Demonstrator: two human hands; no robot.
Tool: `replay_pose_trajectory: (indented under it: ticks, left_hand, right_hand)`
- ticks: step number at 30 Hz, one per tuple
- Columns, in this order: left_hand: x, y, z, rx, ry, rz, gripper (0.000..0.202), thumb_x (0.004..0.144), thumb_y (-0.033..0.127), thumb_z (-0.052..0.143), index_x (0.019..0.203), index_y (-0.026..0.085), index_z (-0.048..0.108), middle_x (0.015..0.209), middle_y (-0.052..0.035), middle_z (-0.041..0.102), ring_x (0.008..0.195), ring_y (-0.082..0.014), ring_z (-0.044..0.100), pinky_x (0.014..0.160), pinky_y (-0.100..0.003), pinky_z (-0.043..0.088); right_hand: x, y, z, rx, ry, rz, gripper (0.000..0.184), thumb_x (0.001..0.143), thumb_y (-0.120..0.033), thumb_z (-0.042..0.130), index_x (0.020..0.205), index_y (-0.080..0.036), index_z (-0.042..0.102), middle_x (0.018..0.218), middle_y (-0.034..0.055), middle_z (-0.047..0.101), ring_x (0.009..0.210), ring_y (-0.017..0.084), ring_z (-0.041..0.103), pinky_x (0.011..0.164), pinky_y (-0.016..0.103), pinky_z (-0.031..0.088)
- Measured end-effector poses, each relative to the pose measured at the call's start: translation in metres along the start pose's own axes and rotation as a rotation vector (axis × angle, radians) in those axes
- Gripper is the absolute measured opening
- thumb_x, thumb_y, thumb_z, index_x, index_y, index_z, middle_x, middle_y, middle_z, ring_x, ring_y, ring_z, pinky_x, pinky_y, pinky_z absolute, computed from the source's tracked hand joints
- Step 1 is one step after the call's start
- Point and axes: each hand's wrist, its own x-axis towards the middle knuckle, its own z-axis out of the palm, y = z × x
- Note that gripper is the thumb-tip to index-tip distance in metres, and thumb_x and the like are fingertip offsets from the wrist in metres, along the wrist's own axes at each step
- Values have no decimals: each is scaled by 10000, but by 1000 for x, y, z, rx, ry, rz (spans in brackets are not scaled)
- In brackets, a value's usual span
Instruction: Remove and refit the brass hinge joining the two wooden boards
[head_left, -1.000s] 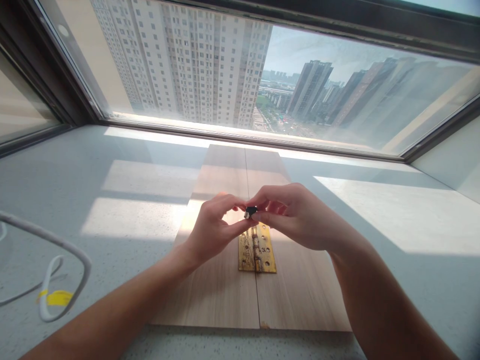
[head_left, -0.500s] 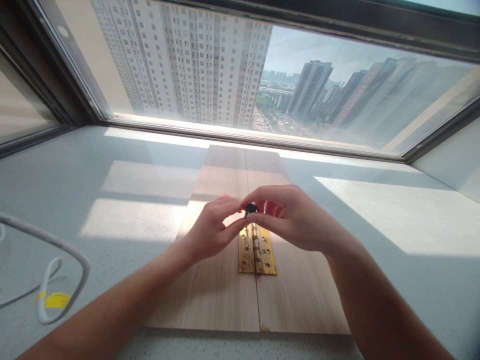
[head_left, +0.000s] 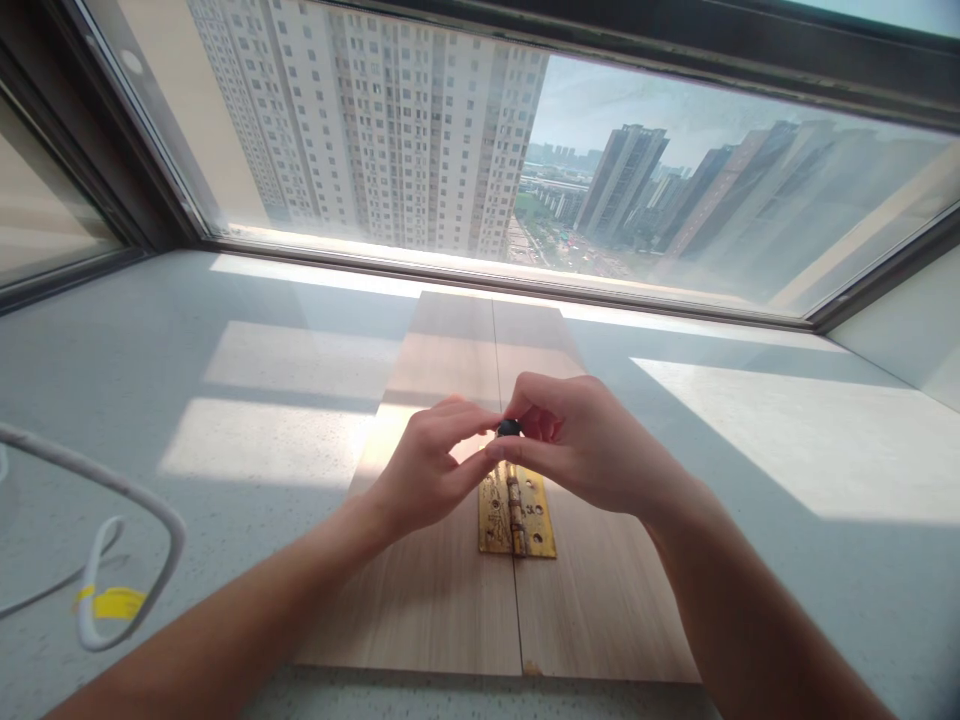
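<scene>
A small black piece, rounded on top, sits between my fingertips; its lower part is hidden. My right hand pinches it from the right with thumb and fingers. From the left, the finger and thumb tips of my left hand close in on the same piece. Beneath both hands lies a worn brass-coloured hinge, opened flat, with several screw holes. Its knuckle runs along the seam between two light wooden boards, and its far end is covered by my hands.
The boards lie on a pale speckled sill in front of a dark-framed window. At the left is a looped white cable with a yellow tag. Bright sun patches fall on both sides.
Both hands have shifted slightly right and down with the black piece, and my left fingertips now overlap my right ones more closely. The hinge and boards stay put.
</scene>
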Motion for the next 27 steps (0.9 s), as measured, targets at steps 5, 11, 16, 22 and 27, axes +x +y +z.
replay_pose_trajectory:
  ticks: [5,11,16,22,27]
  left_hand:
    - [2,-5,-8,-68,-93,19,201,882,172,559,1052,199,663,916,-33,701,808,-137,592,731,-291,455]
    - [1,-1,-6,-35,-20,-32,105,788,185,684,893,184,687,815,-4,698,766,-135,588,749,-291,435]
    - [-1,4,0,-12,58,-50,52,751,176,721,776,171,676,706,16,679,665,-121,563,665,-271,414]
    - [2,0,-4,-85,-62,-14,148,838,145,618,959,187,692,811,-8,682,755,-136,577,701,-283,437]
    - [3,-4,-10,-134,-151,-72,202,884,197,561,1051,208,674,830,-18,666,805,-154,585,713,-300,451]
  right_hand:
    - [0,-2,-3,101,-97,-105,190,833,-158,577,978,-223,681,763,-26,659,627,81,543,586,219,421]
    - [-1,2,-1,187,-135,-26,157,815,-157,597,914,-195,713,706,-12,668,620,103,589,595,247,458]
    - [-1,3,0,185,-162,8,83,806,-182,614,858,-187,678,654,-22,632,591,103,578,567,245,448]
    - [2,3,-4,124,-118,-39,130,813,-226,630,931,-190,671,639,-34,595,578,93,530,555,239,430]
    - [2,3,-6,132,-141,-129,281,826,-113,573,1048,-230,700,792,-21,682,663,86,571,612,225,455]
